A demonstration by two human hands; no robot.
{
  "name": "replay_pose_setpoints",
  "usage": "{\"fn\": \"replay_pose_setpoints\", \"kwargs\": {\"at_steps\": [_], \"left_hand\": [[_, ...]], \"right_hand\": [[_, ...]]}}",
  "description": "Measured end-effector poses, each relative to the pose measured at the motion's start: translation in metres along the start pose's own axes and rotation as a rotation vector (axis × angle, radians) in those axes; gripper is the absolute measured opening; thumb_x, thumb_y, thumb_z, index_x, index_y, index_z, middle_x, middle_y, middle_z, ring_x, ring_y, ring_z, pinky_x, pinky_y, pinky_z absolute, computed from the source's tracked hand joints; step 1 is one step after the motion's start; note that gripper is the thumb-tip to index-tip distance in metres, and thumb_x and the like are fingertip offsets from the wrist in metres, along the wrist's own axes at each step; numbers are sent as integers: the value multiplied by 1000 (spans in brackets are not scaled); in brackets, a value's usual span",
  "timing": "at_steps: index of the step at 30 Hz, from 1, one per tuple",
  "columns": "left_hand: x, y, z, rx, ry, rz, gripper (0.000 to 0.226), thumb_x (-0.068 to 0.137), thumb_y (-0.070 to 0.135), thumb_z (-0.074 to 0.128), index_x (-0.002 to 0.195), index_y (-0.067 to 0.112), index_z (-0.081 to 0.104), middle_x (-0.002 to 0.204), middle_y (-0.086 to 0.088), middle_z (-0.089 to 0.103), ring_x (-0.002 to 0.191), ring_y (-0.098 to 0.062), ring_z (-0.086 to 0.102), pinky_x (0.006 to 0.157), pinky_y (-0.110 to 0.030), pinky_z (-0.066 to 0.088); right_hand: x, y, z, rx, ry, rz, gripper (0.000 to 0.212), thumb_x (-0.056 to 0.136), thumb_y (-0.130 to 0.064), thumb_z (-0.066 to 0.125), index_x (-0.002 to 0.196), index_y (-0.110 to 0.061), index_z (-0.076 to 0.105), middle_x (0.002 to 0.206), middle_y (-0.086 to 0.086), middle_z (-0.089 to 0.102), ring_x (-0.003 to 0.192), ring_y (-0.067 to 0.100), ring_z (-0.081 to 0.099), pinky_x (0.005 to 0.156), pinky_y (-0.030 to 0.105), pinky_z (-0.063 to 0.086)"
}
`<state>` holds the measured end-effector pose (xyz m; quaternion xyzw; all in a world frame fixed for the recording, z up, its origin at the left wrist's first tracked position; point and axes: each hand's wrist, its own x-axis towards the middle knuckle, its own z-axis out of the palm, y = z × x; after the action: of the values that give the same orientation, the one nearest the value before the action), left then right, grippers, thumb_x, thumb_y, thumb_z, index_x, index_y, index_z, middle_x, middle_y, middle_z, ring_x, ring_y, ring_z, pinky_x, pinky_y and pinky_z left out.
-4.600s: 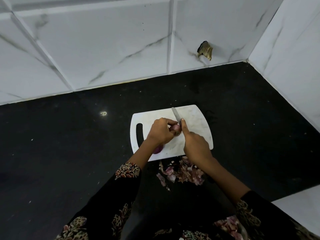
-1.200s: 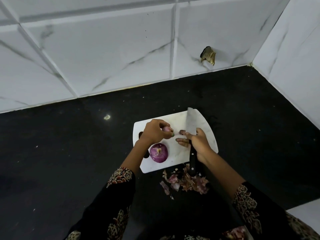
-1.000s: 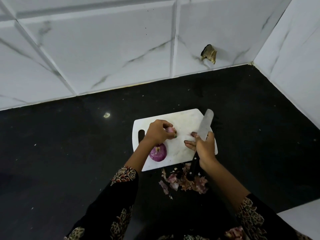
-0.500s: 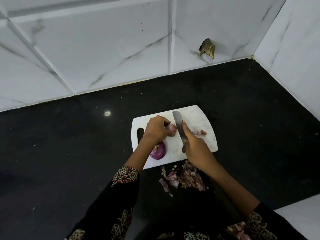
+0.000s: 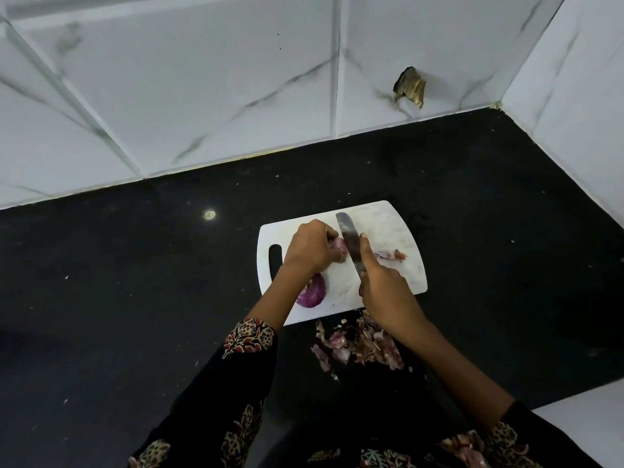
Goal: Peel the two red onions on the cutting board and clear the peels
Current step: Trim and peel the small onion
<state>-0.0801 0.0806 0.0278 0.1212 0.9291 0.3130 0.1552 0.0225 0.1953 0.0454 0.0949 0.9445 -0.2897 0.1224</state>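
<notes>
On the white cutting board (image 5: 398, 224), the left hand (image 5: 312, 248) pinched a small, firm, likely slippery red onion (image 5: 339, 246) by its sides while the right hand (image 5: 381, 282) gripped the knife (image 5: 349, 236) against it; its papery skin looked best lifted at the cut end.

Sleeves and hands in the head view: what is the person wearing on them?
Both arms wear black sleeves with a floral print in rust, cream and dark tones. The left sleeve ends in a patterned band at its cuff; the right sleeve shows similar print near the frame's bottom edge. The left hand and right hand are bare: no gloves, and no rings or bangles visible.
</notes>
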Motion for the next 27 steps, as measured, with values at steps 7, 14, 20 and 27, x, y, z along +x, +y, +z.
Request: {"fn": "replay_pose_setpoints", "kwargs": {"at_steps": [7,14,20,27], "left_hand": [[-2,1,0,-39,6,-9,18,73,14,80,88,5,75,87,-12,72,81,-25,66,78,-41,55],[-6,1,0,-112,53,-35,18,78,15,76,95,10,77,90,-7,74,82,-19,66,77,-35,55],[-6,3,0,-58,90,-32,14,81,21,71,89,11,77,85,-6,74,81,-19,66,72,-31,53],[-3,4,4,-13,80,-20,14,77,22,72,85,12,77,81,-6,73,77,-21,66,72,-37,56]], "right_hand": [[2,-9,-3,-123,-13,11,84,87,4,40,149,-23,-11,65,-1,38,56,11,39,46,27,27],[11,-17,-6,-210,-17,17,82,89,2,40,149,-22,-11,70,-1,40,52,8,35,42,25,24],[12,-19,-6,-266,-23,2,83,89,2,40,148,-23,-12,80,3,46,66,16,46,48,28,31],[13,-12,-9,-283,-34,-4,82,90,1,39,148,-24,-13,85,7,54,67,16,46,58,32,37]]}}
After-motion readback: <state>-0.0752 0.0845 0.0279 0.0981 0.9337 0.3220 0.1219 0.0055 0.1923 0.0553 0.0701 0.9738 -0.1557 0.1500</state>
